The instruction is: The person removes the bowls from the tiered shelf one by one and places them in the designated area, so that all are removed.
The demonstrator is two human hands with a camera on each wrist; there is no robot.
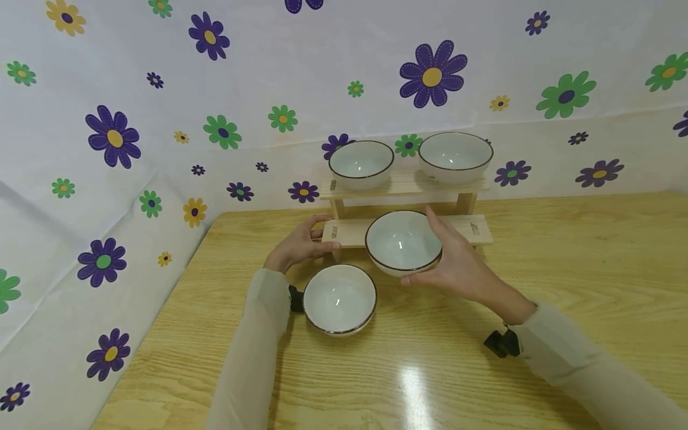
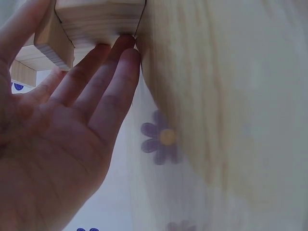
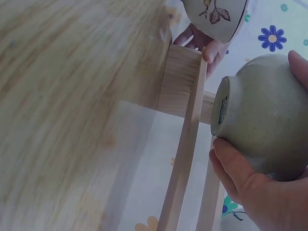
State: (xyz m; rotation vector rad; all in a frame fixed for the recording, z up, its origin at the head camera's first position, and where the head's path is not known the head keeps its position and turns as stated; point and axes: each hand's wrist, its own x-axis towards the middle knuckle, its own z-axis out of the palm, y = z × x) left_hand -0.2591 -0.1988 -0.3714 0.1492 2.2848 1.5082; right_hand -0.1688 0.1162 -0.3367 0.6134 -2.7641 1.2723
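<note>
In the head view my right hand (image 1: 462, 266) grips a white bowl (image 1: 400, 242) with a dark rim, its thumb and fingers spread along the right side. That bowl overlaps the lower step of a two-step wooden rack (image 1: 349, 233). The right wrist view shows the bowl's speckled outside (image 3: 269, 115) and marked foot, with fingers below it. My left hand (image 1: 298, 243) holds the rack's left end, thumb at the lower board's edge. Seen from the left wrist, its fingers (image 2: 113, 91) reach against the wooden support. A second bowl (image 1: 338, 298) stands on the table near the left wrist.
Two more dark-rimmed bowls, a left one (image 1: 361, 161) and a right one (image 1: 455, 154), sit on the rack's upper step. Behind the wood-grain table (image 1: 580, 286) hangs a white cloth (image 1: 333, 54) printed with flowers, which also runs along the left side.
</note>
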